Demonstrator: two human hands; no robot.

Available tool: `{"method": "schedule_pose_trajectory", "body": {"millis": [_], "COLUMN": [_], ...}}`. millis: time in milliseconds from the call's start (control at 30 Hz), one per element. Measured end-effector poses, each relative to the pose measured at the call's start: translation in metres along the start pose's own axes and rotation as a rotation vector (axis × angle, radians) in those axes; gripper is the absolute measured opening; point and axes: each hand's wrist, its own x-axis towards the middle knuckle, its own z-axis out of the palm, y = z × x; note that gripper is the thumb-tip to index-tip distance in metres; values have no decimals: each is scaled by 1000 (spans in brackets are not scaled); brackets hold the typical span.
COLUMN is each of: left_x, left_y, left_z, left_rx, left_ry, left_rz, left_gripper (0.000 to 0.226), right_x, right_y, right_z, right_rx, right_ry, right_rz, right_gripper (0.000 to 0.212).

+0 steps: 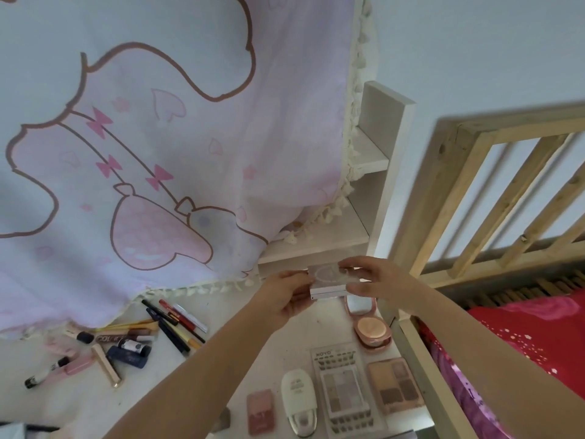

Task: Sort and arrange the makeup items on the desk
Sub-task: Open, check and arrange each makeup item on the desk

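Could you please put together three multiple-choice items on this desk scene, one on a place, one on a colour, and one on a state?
1. Where does the round pink compact lie?
A. among the pencils on the left
B. on the desk below the raised hands, near its right edge
C. on the red bedding

2. What colour is the sunscreen bottle?
A. white
B. black
C. green

3. How is the small white palette held?
A. lying flat on the desk
B. in the left hand alone
C. between the left hand and the right hand, above the desk

Answers: 1 B, it sits open just under the hands by the desk's right edge. 2 A, its body shows white. 3 C, fingers of both hands grip its ends in the air.
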Motion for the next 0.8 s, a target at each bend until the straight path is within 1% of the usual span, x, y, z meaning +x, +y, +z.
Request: {"method": "schedule_pose_trajectory", "body": {"millis": [67,167,200,267,333,367,467,533,600,633,700,767,800], "left_x": [-1,-2,-3,-3,-2,-1,-2,-1,2,3,2,0,-1], "left_y": [3,5,6,7,7,7,3,1,-1,-3,-8,-10,-10], "left_z": [-1,-3,-3,-5,-8,-8,-7,-5,-6,-7,-8,-9,-9], "left_rx": [-15,-39,-57,-113,-160,-161,-146,-167,-149,-102,67,195,212], "left_ry": [-13,-27,-23,7,39,45,44,37,-3,-44,-139,-192,-190], "left_rz": [-30,-81,-96,-115,-123,-128,-143,-106,-22,25,115,213,238], "left_gripper": [10,8,9,16,21,21,18,17,21,21,17,29,35], "right_x": [1,2,1,-1,-4,-5,-4,-2,-2,-1,1,2,1], "right_y": [3,6,8,11,12,12,10,8,9,11,12,11,9], "right_z": [-1,-2,-2,-3,-3,-2,3,6,8,9,11,14,14], "right_rx": [63,117,121,210,318,322,149,29,-133,-201,-287,-322,-323], "right_ry": [-24,-34,-49,-83,-74,-42,157,222,267,296,343,342,329], "right_rz": [1,-13,-19,-40,-69,-92,-176,-248,-333,-375,-419,-437,-439], "right_gripper": [39,38,39,43,43,43,44,43,35,31,27,25,24]}}
